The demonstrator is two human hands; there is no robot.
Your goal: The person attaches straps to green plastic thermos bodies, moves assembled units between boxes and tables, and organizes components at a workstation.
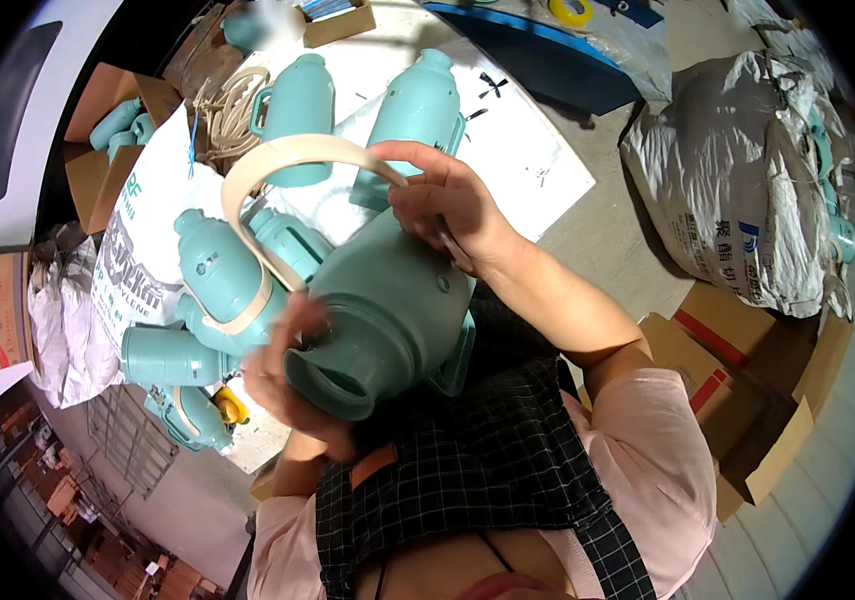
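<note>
A large teal thermos flask shell [388, 290] lies tilted in front of my apron, its spout-shaped mouth pointing down and left. Over it arches a cream plastic carrying handle [288, 150]. The fingers of my right hand [448, 205] are closed round the handle's right end, beside the shell's far side. Motion smears my left hand [293, 380] next to the mouth of the shell, close to the handle's lower left end. Whether its fingers hold anything is unclear. A dark teal side grip [456, 355] shows on the shell's near right side.
Several more teal flask shells, among them an upright one [300, 105], stand and lie on the white table [538, 170]. Cream handles [233, 115] are heaped behind them. A bulging white sack [718, 180] and an open cardboard box [748, 390] are on the right.
</note>
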